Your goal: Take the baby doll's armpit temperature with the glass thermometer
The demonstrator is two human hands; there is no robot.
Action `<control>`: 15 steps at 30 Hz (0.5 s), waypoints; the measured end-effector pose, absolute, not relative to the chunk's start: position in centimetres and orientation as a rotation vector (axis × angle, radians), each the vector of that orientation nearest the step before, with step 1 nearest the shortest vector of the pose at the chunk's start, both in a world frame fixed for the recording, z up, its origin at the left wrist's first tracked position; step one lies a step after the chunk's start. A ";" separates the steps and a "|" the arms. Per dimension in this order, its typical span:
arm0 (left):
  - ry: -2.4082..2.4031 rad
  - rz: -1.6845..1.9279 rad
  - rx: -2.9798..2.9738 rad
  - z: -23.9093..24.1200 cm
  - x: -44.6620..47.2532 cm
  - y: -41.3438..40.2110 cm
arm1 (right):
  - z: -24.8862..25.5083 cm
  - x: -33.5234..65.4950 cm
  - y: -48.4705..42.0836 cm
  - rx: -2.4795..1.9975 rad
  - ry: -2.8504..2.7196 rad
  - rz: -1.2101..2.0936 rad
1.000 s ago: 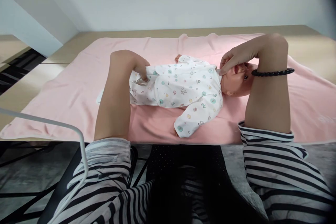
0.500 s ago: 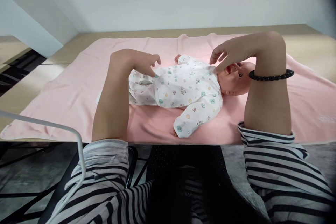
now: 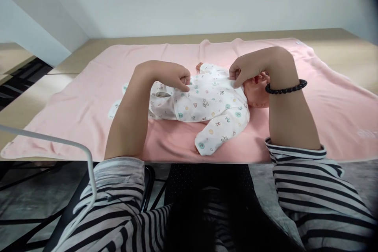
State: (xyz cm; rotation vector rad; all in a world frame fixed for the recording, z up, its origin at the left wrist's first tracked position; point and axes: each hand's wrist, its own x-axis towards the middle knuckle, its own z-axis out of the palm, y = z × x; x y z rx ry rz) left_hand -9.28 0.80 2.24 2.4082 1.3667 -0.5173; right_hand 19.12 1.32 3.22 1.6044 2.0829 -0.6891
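A baby doll point(image 3: 256, 93) lies on its back on a pink blanket point(image 3: 73, 98), head to the right, dressed in a white printed romper point(image 3: 206, 102). My left hand point(image 3: 173, 76) is closed in a pinch on the romper's fabric over the doll's belly. My right hand point(image 3: 249, 69), a black bead bracelet on its wrist, pinches the romper at the collar beside the doll's chin and hides part of the face. One sleeve of the romper sticks out toward me.
The blanket covers a wooden table point(image 3: 348, 47) against a white wall. A white metal bar point(image 3: 59, 141) curves across the lower left. Below the table edge are a dark floor and my striped sleeves.
Both hands opened and lifted briefly, then came back down. The left now pinches the romper at the belly, further right than before; the right moved from the doll's face to the collar.
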 end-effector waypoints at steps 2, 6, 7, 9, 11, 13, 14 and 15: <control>1.316 -0.506 2.416 2.4 -9.1 0.6 | 3.5 19.3 1.0 1.627 2.084 -0.707; 1.240 -0.463 2.433 2.8 -8.5 0.1 | 3.8 19.6 0.8 1.604 2.114 -0.725; 1.234 -0.447 2.440 2.8 -8.4 0.0 | 3.8 19.6 0.9 1.587 2.117 -0.718; 1.234 -0.424 2.451 2.7 -8.1 0.0 | 3.8 19.6 1.0 1.565 2.109 -0.706; 1.253 -0.396 2.446 2.4 -7.9 0.2 | 3.8 19.7 1.1 1.562 2.090 -0.690; 1.282 -0.335 2.423 2.1 -7.7 0.4 | 3.8 19.7 1.1 1.564 2.074 -0.678; 1.288 -0.303 2.407 1.9 -7.7 0.6 | 3.9 19.7 1.1 1.563 2.069 -0.679; 1.284 -0.276 2.392 1.8 -7.6 0.6 | 3.9 19.8 1.1 1.560 2.062 -0.684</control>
